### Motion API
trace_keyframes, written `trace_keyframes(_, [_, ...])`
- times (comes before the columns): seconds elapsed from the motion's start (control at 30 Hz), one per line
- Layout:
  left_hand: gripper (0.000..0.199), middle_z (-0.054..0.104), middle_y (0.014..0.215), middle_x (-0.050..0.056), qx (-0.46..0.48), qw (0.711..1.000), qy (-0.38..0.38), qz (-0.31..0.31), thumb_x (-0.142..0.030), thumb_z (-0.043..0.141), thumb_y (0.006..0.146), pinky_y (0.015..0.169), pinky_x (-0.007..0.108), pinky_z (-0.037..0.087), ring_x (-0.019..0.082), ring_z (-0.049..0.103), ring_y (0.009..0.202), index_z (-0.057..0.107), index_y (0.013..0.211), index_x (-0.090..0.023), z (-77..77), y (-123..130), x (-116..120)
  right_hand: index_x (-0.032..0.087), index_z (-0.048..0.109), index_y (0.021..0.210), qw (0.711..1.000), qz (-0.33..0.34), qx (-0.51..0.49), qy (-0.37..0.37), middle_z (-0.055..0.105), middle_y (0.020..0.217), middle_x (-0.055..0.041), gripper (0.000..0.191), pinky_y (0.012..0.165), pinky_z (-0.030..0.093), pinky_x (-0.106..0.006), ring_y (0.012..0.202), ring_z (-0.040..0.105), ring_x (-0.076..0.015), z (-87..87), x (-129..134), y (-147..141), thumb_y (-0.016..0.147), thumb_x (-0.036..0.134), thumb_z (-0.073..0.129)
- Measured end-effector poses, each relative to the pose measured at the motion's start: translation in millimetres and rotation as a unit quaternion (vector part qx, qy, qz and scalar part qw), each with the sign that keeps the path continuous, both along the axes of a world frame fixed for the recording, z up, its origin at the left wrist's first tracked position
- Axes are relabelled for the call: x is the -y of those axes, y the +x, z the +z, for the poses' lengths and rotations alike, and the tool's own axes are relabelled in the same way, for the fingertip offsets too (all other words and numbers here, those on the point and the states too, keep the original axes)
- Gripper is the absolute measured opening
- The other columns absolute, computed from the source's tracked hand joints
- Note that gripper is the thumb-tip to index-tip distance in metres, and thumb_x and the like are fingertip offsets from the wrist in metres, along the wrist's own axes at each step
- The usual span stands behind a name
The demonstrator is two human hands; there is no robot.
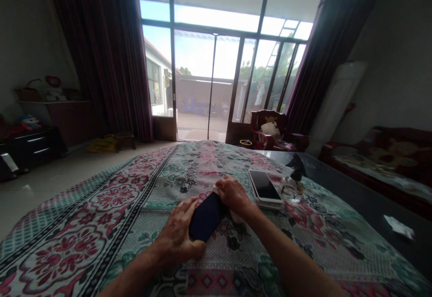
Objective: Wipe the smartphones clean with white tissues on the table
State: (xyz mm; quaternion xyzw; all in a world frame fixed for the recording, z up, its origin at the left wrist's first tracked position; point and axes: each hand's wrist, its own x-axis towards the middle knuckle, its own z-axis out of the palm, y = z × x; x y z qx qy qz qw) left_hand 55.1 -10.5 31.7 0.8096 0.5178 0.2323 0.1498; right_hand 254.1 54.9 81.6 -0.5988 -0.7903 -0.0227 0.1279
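A flat, dark blue phone-shaped object [208,216] lies tilted between my hands above the flowered tablecloth [151,204]. My left hand [180,231] grips its near left side, with the thumb along the lower corner and the fingers along the left edge. Closed at the far right corner, my right hand [233,194] presses a white cloth or tissue [215,189] against it; most of that white piece is hidden under the hand. Just right of my right hand, a smartphone [265,186] with a dark screen rests on a pale flat box or second device.
A clear glass bottle [293,189] with a black top stands right of the smartphone. Crumpled white paper [399,227] lies on the dark table surface [364,207] at right. Beyond the table are a carved wooden chair [268,128] and glass doors [195,85].
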Motion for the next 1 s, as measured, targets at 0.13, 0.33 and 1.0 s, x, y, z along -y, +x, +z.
trace_keyframes(0.13, [0.081,0.036,0.149,0.017,0.003,0.997,-0.013,0.071,-0.046,0.07,0.057,0.113,0.05,0.027,0.037,0.028,0.139,0.05,0.128,-0.013,1.0,-3.8,2.5,0.017,0.069,0.092,1.0,-0.019,0.011,-0.008,0.064,0.097,-0.011,0.027,0.072,0.038,-0.026,0.084,0.06,-0.018,0.2,3.3,-1.8,0.091,0.021,0.042])
trace_keyframes(0.33, [0.057,0.05,0.136,0.015,0.035,0.994,0.008,0.103,-0.041,0.069,0.061,0.111,0.047,0.033,0.033,0.041,0.131,0.061,0.11,-0.013,6.1,-5.2,4.8,0.015,0.07,0.087,1.0,-0.007,0.024,-0.015,0.063,0.099,-0.0126,0.029,0.068,0.038,-0.026,0.083,0.06,-0.0188,4.0,13.4,-12.6,0.092,0.026,0.043])
trace_keyframes(1.0, [0.059,0.046,0.138,0.017,0.056,0.992,-0.019,0.113,-0.039,0.072,0.059,0.11,0.045,0.033,0.034,0.04,0.131,0.06,0.11,-0.011,7.0,-3.7,1.6,0.017,0.069,0.087,0.999,-0.038,0.013,-0.001,0.063,0.098,-0.0105,0.03,0.068,0.037,-0.026,0.08,0.06,-0.0171,1.2,7.8,-8.4,0.092,0.027,0.042])
